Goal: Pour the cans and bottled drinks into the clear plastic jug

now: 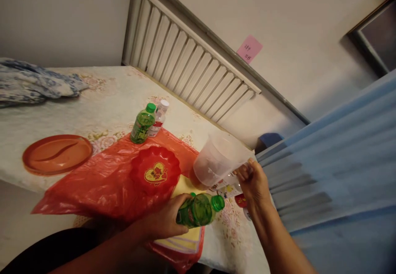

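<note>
My left hand (165, 220) is wrapped around a green plastic bottle (199, 211), tilted on its side with its neck pointing right; I cannot tell whether it is capped. My right hand (255, 181) grips the handle side of a translucent plastic jug (213, 162), which leans at an angle beyond the bottle. Behind the held bottle a bit of green, perhaps a cap, peeks out. Beneath both lie a yellow cloth (182, 243) and a red plastic bag (89, 187). A red scalloped dish (155, 171) with a yellow heart rests on the bag, left of the jug.
A green bottle (143, 123) and a clear bottle with a white cap (162, 109) stand at the back. An orange-brown plate (57, 154) and a patterned cloth (34, 82) are on the left. A radiator (185, 51) borders the flowered tablecloth (108, 86); a blue curtain (334, 175) hangs right.
</note>
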